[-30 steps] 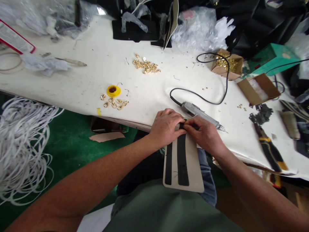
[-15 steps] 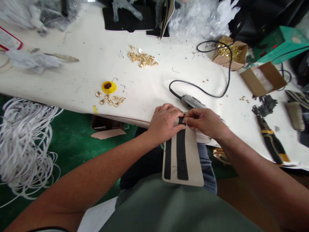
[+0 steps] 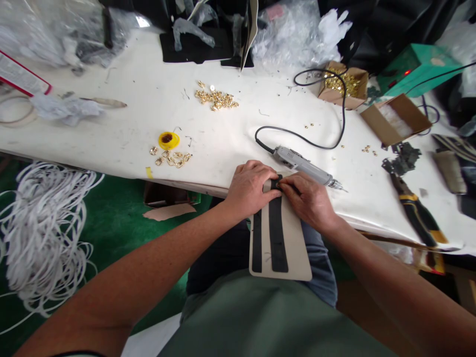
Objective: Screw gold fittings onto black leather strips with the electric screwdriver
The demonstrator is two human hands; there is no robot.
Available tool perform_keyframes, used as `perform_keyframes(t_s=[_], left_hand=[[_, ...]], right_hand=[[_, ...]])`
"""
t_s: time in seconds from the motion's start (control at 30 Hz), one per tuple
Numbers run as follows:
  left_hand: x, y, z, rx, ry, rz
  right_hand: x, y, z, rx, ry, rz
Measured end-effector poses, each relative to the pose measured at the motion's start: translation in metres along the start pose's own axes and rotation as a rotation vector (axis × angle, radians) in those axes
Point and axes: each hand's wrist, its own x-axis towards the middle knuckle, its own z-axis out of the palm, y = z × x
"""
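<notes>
"Beige panel [image 3: 295,243] under both hands: why there, by the table's edge?"

"Its top end sits in the grip and the rest runs back from the hands over the lap. Probably that keeps the work close to the body."

"And the left hand [image 3: 250,189]?"

"Closed over the panel's top left, thumb and forefinger parted either side of the end of the wide dark strip [image 3: 278,238]. I'd say it steadies that end."

"The right hand [image 3: 310,198]?"

"Fingertips drawn almost together on the same spot. Whether anything tiny is pinched there, I can't tell."

"Why the grey power screwdriver [image 3: 303,166] just beyond the right hand?"

"Likely for a short reach; its tip points away from the grip."

"The gold links [image 3: 173,158]?"

"Left of the grip, near the yellow tub [image 3: 174,142], grouped, perhaps for easy picking."
</notes>
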Motion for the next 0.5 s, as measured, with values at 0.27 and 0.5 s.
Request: perform_keyframes(t_s=[0.27,0.5], left_hand=[[0.0,0.0,-0.001,-0.012,-0.007,-0.007],[0.0,-0.003,-0.002,-0.021,-0.023,0.037]], right_hand=[[-0.012,0.008,0.001,-0.031,0.023,-0.121],[-0.009,0.011,0.0,0.025,-0.022,-0.173]])
